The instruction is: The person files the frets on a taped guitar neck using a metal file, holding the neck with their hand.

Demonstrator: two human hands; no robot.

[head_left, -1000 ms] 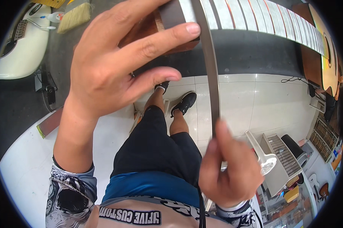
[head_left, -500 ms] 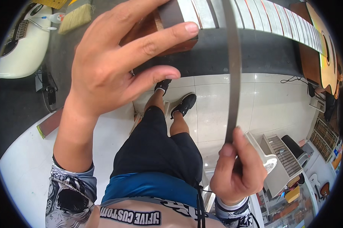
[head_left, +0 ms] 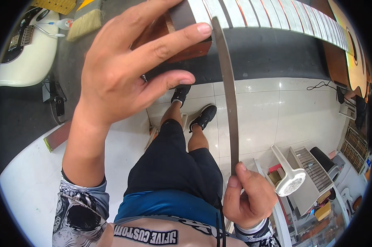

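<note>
A guitar neck (head_left: 272, 16) lies across the top, its fretboard covered in pale strips between the frets. My left hand (head_left: 116, 76) reaches over the neck's left end, fingers spread and index fingertip by the first pale strip. Under that end is a reddish-brown wooden block (head_left: 190, 53), partly hidden by the fingers. Pinched by one end in my right hand (head_left: 254, 195) is a long, flat metal file (head_left: 228, 90). Its far tip overlaps the fretboard's edge close to my left index fingertip; whether it touches I cannot tell. The guitar's light-topped body (head_left: 355, 66) is at the right.
A dark bench top (head_left: 272, 57) runs beneath the neck. On the left lie a white electric guitar (head_left: 44, 61), a wide brush (head_left: 86, 25) and a small bottle (head_left: 65, 24). A white handheld fan (head_left: 292, 183) and shelves (head_left: 311, 160) are at the lower right.
The file has swung left and drawn back toward me with my right hand; its far tip has come into view by my left index finger. My left hand has barely moved.
</note>
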